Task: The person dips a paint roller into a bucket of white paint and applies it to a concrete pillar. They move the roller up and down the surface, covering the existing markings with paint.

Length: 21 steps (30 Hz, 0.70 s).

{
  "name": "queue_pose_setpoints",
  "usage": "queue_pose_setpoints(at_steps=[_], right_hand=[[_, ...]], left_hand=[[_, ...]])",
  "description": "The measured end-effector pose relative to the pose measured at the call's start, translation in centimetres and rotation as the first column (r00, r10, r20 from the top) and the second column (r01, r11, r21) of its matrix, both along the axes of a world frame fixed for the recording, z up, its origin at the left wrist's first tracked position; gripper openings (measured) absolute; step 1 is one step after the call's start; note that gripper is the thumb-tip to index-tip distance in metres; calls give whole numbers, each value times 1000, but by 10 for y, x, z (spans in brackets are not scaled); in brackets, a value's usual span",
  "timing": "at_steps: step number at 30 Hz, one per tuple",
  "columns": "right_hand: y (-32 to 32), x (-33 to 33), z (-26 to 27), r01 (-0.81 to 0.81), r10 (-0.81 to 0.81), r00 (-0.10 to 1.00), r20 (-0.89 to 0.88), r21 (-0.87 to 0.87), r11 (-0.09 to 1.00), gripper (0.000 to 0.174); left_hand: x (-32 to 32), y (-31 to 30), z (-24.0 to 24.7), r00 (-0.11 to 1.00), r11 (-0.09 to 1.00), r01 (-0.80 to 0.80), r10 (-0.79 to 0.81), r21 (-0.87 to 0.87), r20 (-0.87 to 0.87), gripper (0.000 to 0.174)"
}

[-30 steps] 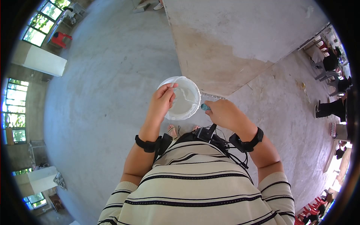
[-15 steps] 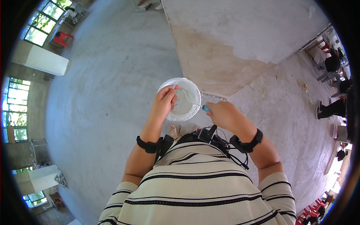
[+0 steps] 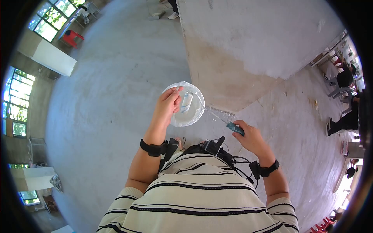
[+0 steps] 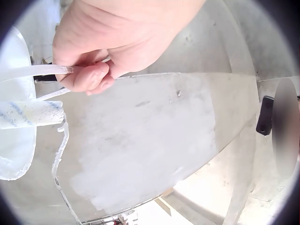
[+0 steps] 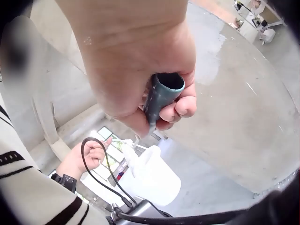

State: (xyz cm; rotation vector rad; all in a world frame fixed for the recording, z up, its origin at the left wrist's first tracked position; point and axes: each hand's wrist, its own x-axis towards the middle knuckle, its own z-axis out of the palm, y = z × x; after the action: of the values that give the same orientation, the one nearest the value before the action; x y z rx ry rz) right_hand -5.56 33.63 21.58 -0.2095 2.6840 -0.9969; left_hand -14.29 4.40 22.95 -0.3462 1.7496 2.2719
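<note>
My left hand grips the pale plastic handle of a white bucket, fingers curled around it. My right hand holds a paint roller by its teal grip, which shows its hollow end in the right wrist view. The white roller sleeve, with faint blue stripes, overlaps the bucket opening in the head view. White paint coats the roller's bent wire frame. White smears line the bucket's rim.
Just ahead on the right stands a large wall, beige low down and pale grey above. Cables and a small black device sit at my waist. Another person's shoe shows far ahead; red chair far left.
My right hand has moved right and back toward my body, drawing the roller with it. The sleeve now shows over the bucket. My left hand keeps its grip on the bucket handle.
</note>
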Motion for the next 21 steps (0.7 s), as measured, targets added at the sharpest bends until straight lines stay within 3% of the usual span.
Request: queue_pose_setpoints(at_steps=[5,7,10,13,21], right_hand=[[4,16,0,29,-34,995,-90,-57,998,27],[6,19,-2,4,-15,972,-237,-49,999,28],[8,20,-9,-12,21,952,-304,32,999,29],[4,21,-21,31,-27,941,-338,5,1000,30],[10,25,-27,197,-205,978,-48,-144,970,34]], left_hand=[[7,3,11,1000,998,2,0,67,-31,22],[8,1,13,999,997,-2,6,72,-49,23],[7,-1,20,998,997,4,1,72,-64,23],[9,-4,20,998,997,24,-19,71,-67,23],[9,-3,27,996,994,63,-56,87,-73,21]])
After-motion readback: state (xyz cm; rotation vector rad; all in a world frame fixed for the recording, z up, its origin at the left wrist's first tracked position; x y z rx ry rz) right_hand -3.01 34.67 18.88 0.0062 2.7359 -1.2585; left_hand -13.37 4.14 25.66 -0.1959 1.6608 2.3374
